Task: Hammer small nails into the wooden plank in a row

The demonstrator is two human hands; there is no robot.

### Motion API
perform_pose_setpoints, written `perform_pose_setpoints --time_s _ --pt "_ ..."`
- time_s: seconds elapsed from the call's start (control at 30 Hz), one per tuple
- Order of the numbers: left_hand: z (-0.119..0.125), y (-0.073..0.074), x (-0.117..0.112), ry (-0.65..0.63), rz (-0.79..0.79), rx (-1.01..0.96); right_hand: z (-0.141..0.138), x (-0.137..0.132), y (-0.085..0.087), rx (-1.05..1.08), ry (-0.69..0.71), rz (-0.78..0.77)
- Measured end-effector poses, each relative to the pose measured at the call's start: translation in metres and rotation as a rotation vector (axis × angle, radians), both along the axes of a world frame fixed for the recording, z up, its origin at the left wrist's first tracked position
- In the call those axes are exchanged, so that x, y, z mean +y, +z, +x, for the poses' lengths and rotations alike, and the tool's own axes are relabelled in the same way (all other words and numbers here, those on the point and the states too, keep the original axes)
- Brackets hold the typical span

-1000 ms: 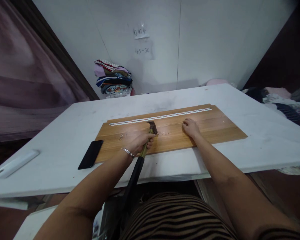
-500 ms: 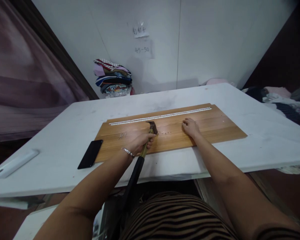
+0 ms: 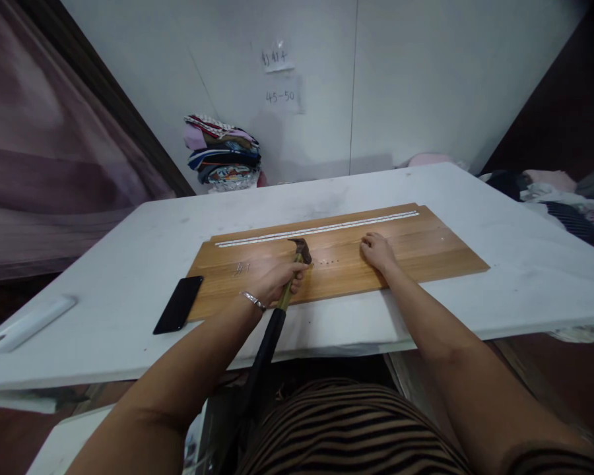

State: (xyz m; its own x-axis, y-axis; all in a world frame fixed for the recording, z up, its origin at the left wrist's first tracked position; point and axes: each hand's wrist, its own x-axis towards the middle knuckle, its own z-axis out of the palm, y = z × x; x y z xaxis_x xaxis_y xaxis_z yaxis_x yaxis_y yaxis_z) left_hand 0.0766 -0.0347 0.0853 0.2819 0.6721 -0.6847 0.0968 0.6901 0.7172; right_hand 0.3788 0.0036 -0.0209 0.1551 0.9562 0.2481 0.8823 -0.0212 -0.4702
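My left hand [image 3: 282,280] is closed round the neck of a claw hammer [image 3: 303,251], just below its rusty head. The hammer's black grip slopes down towards me past the table edge. Its head is over a wooden board [image 3: 400,247], beside a short row of small dark nail heads or holes [image 3: 329,262]; which they are I cannot tell. Several loose nails [image 3: 238,269] lie on the board's left part. My right hand [image 3: 376,251] rests on the board right of the row, fingers curled inward. Anything inside those fingers is hidden.
A white strip [image 3: 317,230] runs along the board's far side. A black phone [image 3: 179,305] overlaps the board's left corner. On the white table [image 3: 103,277] lies a long white plastic object [image 3: 34,323] at left. Folded clothes [image 3: 224,155] are stacked by the wall.
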Motion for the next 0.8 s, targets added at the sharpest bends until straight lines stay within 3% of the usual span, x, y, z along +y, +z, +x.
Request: perform_pose_setpoints --time_s 0.8 --pt "-0.0008 0.0003 -0.0009 -0.014 0.006 -0.001 -0.0023 -0.0023 0.0048 0.007 -0.001 -0.008"
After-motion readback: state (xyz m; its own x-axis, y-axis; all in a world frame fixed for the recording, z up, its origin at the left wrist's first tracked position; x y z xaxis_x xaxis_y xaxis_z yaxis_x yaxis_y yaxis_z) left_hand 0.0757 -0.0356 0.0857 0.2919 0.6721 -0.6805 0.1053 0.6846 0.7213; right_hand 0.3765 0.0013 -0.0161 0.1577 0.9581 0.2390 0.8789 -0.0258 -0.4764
